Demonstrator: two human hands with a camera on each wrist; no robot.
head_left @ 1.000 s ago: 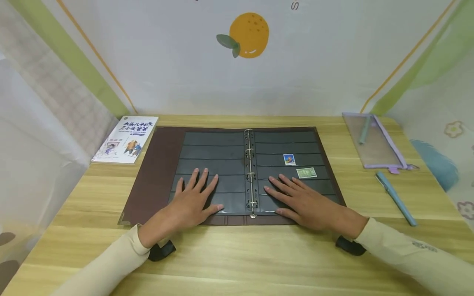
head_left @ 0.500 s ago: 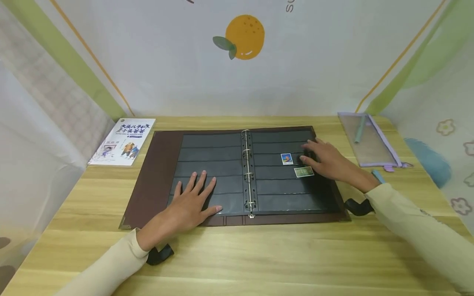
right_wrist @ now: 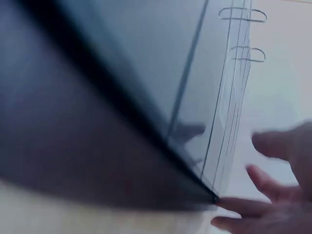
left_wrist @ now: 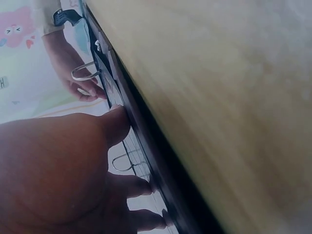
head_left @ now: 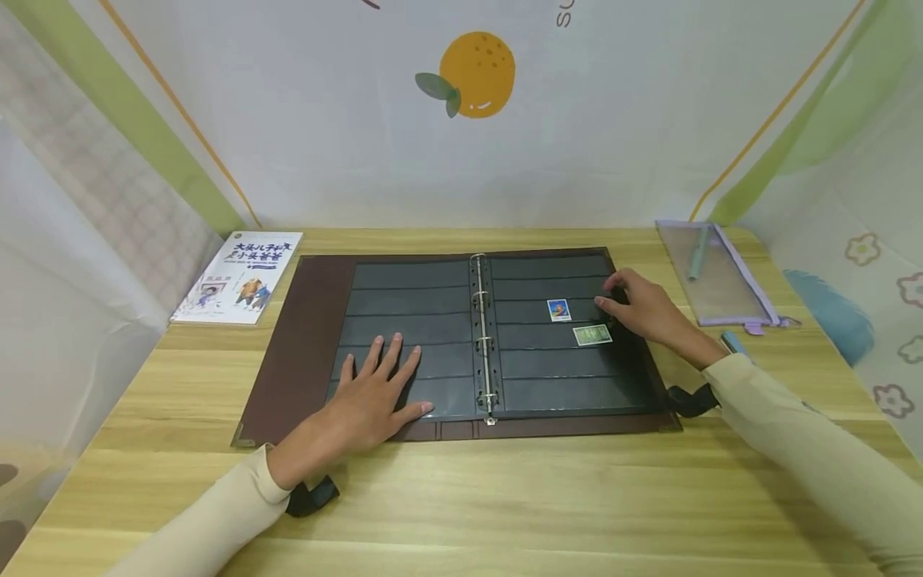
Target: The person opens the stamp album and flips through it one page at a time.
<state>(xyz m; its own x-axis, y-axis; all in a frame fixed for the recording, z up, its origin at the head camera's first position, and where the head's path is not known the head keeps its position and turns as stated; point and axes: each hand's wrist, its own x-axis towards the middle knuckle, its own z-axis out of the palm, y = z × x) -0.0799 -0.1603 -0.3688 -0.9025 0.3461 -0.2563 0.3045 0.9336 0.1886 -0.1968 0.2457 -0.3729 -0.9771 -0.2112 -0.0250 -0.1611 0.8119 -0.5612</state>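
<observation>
A brown ring binder (head_left: 288,344) lies spread on the table, with black pocket pages (head_left: 551,365) either side of its metal rings (head_left: 483,344). My left hand (head_left: 368,405) rests with fingers spread on the lower left page. At the right page's outer edge is my right hand (head_left: 645,308), fingers bent loosely. In the right wrist view, a fingertip of that hand (right_wrist: 273,195) touches the binder's edge while the thumb stays apart from the page. A blue picture stamp (head_left: 558,310) and a green stamp (head_left: 592,335) show on the right page, left of this hand.
A white booklet (head_left: 238,276) lies at the back left of the wooden table (head_left: 461,505). At the back right is a mesh zip pouch (head_left: 721,280) with a pen (head_left: 698,252) in it. A blue pen (head_left: 734,343) is partly hidden by my right arm.
My right hand has lifted off the lower right page and moved up and right to its outer edge. The left hand has stayed put. Both stamps keep their places.
</observation>
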